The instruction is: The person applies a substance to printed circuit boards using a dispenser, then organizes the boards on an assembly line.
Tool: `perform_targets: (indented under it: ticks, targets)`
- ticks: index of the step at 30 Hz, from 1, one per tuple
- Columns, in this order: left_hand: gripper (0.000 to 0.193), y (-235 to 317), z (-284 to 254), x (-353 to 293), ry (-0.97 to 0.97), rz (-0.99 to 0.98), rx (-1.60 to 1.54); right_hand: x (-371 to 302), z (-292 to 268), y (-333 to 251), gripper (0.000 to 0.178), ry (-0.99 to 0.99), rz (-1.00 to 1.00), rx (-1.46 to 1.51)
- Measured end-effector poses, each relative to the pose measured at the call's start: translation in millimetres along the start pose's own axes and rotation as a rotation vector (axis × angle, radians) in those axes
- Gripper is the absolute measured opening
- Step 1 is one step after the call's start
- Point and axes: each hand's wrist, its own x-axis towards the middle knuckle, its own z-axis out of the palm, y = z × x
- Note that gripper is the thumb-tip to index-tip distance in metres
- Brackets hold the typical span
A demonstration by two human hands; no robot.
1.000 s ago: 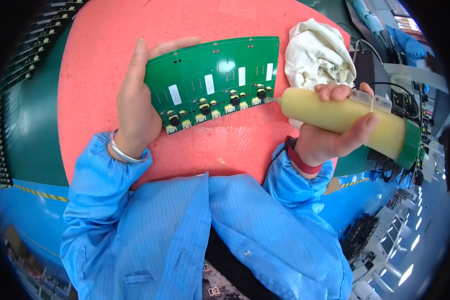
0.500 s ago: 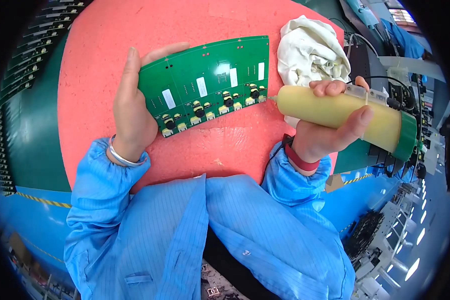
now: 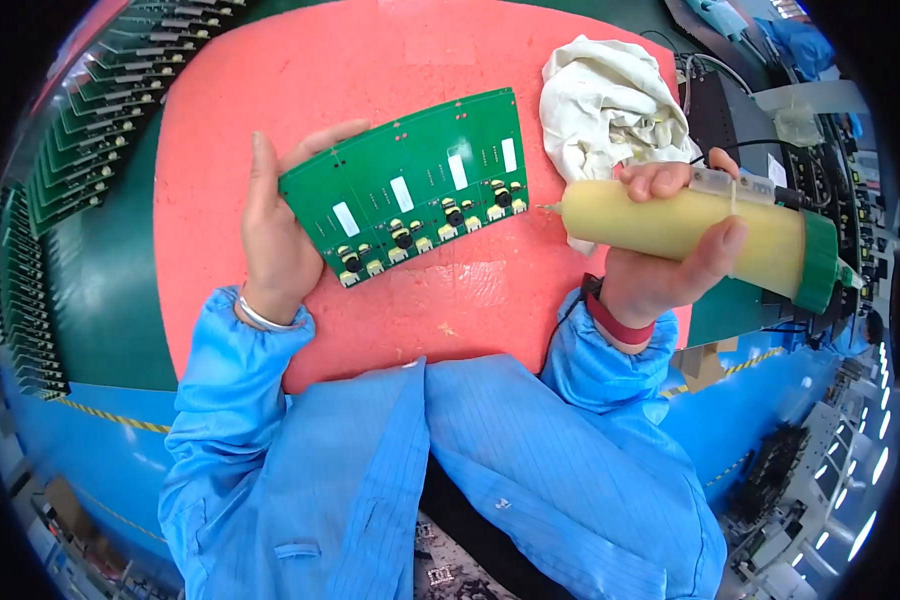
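My left hand (image 3: 280, 235) grips a green circuit board (image 3: 420, 175) by its left end, tilted above the pink mat. White labels sit across the board's middle, and a row of yellow-and-black coils with pale connectors lines its near edge. In my right hand (image 3: 660, 270) is a glue syringe (image 3: 690, 235), a fat barrel of yellowish paste with a green cap and a thin nozzle. My fingers wrap round the barrel beneath a small lever piece strapped on it. The nozzle tip points left at the board's right end, a small gap away.
A pink foam mat (image 3: 450, 330) covers the green table (image 3: 110, 310). A crumpled white cloth (image 3: 610, 105) lies at its far right. Racked rows of circuit boards (image 3: 100, 150) stand along the left. Dark equipment with cables (image 3: 720, 120) is at the right.
The syringe nozzle, which was right at the board's right end, has drawn back a little to the right. The whole view has also shifted slightly, showing more racked boards at the left.
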Motion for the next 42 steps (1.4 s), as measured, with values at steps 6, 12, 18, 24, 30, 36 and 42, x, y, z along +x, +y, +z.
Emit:
perform_targets:
  ticks: [6, 12, 18, 24, 30, 36, 42]
  targets:
    - [0.055, 43, -2, 24, -0.371, -0.126, 0.603, -4, -10, 4, 0.061, -0.056, -0.034, 0.142]
    - [0.022, 75, 46, 44, -0.704, -0.055, 1.344, -8, -9, -5, 0.063, -0.111, -0.068, 0.279]
    - [0.021, 138, 45, 36, 0.033, 0.214, 1.304, -11, -17, -12, 0.069, -0.09, -0.025, 0.314]
    - [0.029, 257, -12, 124, 0.337, 0.525, 1.068, -13, -17, -14, 0.072, -0.066, 0.024, 0.257]
    - [0.02, 305, -61, 238, 0.634, 0.495, 1.175, -10, -11, -11, 0.073, 0.042, 0.074, 0.242]
    - [0.029, 271, -23, 266, 0.617, 0.292, 1.7, -7, -19, -3, 0.07, 0.02, 0.088, 0.119]
    - [0.029, 263, -32, 280, 0.672, 0.159, 1.864, -8, -18, 11, 0.069, 0.074, 0.023, 0.176]
